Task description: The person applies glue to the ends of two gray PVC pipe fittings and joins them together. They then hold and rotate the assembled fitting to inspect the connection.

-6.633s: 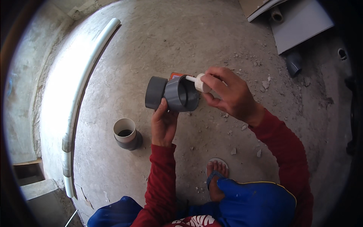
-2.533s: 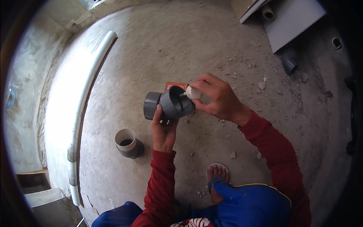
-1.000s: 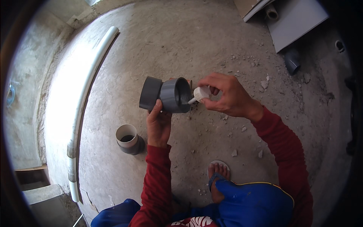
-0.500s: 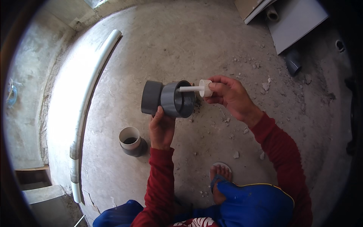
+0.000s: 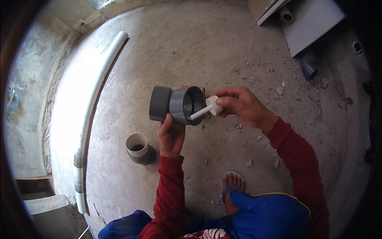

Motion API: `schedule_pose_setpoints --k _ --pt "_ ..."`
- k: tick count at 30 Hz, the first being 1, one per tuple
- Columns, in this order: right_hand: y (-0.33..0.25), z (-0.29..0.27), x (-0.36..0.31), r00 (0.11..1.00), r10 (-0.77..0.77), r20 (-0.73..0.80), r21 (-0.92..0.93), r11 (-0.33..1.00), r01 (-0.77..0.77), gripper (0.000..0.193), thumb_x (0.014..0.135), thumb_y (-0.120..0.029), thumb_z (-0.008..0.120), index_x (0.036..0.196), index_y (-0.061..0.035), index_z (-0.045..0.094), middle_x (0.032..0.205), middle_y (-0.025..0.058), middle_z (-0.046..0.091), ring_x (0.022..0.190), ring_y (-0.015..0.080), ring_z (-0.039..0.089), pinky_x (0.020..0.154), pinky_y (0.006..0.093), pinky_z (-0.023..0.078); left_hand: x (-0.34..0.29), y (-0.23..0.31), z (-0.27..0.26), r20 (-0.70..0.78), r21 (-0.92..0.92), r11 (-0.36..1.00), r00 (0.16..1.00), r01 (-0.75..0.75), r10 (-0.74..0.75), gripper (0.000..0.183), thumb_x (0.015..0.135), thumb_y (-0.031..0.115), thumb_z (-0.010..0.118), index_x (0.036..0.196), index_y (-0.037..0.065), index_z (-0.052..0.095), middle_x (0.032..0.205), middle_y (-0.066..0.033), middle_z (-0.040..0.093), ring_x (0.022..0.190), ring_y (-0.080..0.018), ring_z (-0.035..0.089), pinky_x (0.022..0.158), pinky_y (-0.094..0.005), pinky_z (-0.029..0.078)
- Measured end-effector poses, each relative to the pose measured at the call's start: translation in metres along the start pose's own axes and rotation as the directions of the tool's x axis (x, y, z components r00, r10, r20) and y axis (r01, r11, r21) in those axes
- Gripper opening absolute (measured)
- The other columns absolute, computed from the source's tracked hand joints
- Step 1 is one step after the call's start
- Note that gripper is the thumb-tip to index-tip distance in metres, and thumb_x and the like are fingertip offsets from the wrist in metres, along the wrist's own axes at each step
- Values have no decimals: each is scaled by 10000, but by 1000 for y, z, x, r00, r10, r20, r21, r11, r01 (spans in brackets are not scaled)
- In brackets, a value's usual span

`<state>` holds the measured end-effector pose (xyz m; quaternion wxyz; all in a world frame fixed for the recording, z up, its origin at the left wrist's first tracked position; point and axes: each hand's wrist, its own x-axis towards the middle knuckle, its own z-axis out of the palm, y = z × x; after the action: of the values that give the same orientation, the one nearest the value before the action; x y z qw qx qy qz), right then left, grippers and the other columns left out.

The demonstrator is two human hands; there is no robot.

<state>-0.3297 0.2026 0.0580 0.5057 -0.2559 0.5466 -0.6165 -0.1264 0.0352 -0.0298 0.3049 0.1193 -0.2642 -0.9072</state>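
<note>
My left hand (image 5: 172, 134) is closed around the underside of a dark grey pipe fitting (image 5: 161, 104), its wide socket facing right. Between the thumb and fingers of my right hand (image 5: 242, 105) is a white cap with a brush stem (image 5: 213, 106). The stem slants down to the left into the socket's mouth, its tip at the lower inner wall. A wet sheen shows on part of the inner wall. An orange thing (image 5: 190, 87) peeks out from behind the fitting, mostly hidden.
A short grey fitting with a white pipe piece (image 5: 137, 144) stands on the floor left of my left forearm. A long white pipe (image 5: 95, 101) lies further left. Rubble (image 5: 280, 89) is scattered at right. Boards (image 5: 308, 26) and a grey elbow (image 5: 308, 68) lie far right.
The brush stem has swung from level near the socket's upper part to a downward slant at its lower rim. My left hand and the fitting barely moved.
</note>
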Motion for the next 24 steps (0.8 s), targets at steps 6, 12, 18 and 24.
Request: schedule_pose_setpoints --k 6,12,18,24 --pt "-31 -3 -1 945 -304 116 -654 693 304 375 866 -143 765 1197 25 711 945 107 712 839 200 719 760 334 595 1 4 3 25 62 998 1000 -19 17 583 1030 260 626 1535 50 424 1526 -94 525 1422 -238 478 1232 -446 304" --pt "-29 6 5 660 -712 239 -853 171 493 368 804 -99 778 1149 4 709 1009 134 662 854 260 709 740 349 590 0 4 8 -6 90 996 1000 -29 30 570 1034 243 621 1529 37 426 1524 -101 523 1421 -243 478 1231 -450 312" --pt "-10 -12 -11 734 -662 152 -841 304 449 391 797 -43 789 1171 -30 679 1080 106 687 921 210 729 781 313 615 0 13 0 -124 27 999 992 -23 26 545 1043 228 604 1516 16 437 1512 -113 537 1410 -251 491 1230 -454 323" --pt "61 -51 -13 801 -521 -294 -670 710 216 314 836 -81 774 1121 -5 664 1020 121 718 887 206 750 764 325 629 -11 35 -8 -80 44 995 992 -91 94 531 1037 252 622 1506 52 473 1505 -100 554 1408 -247 496 1216 -453 342"
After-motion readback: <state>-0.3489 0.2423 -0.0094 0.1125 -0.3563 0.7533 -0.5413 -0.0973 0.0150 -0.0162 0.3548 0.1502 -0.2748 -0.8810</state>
